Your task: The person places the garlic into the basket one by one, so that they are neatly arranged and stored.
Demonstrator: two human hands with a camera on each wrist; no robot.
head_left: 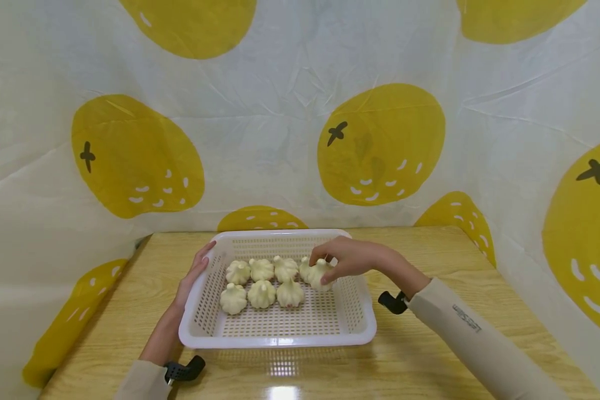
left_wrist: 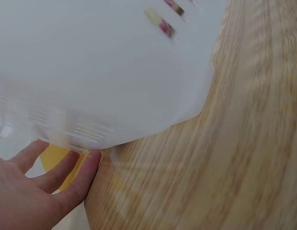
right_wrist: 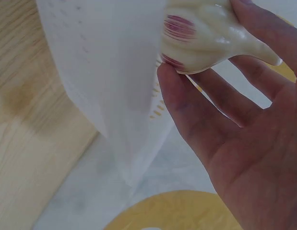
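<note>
Several pale garlic bulbs (head_left: 261, 294) sit in two rows inside a white plastic basket (head_left: 277, 341) with slotted walls. My right hand (head_left: 349, 256) reaches over the basket's right side and grips one garlic bulb (head_left: 322, 274) at the right end of the back row. In the right wrist view, purple streaks mark that bulb (right_wrist: 201, 36), with the thumb and fingers of my right hand (right_wrist: 249, 124) around it. Along the basket's left side lies my left hand (head_left: 192, 278), its fairly straight fingertips right at the outer wall. The left wrist view shows the basket's side tilted across the frame.
The basket stands on a wood-grain table (head_left: 430, 344). Behind and beside the table hangs a white cloth (head_left: 260, 139) printed with large yellow fruit. A black wrist device (head_left: 186, 369) is on the left arm, another black device (head_left: 393, 303) on the right.
</note>
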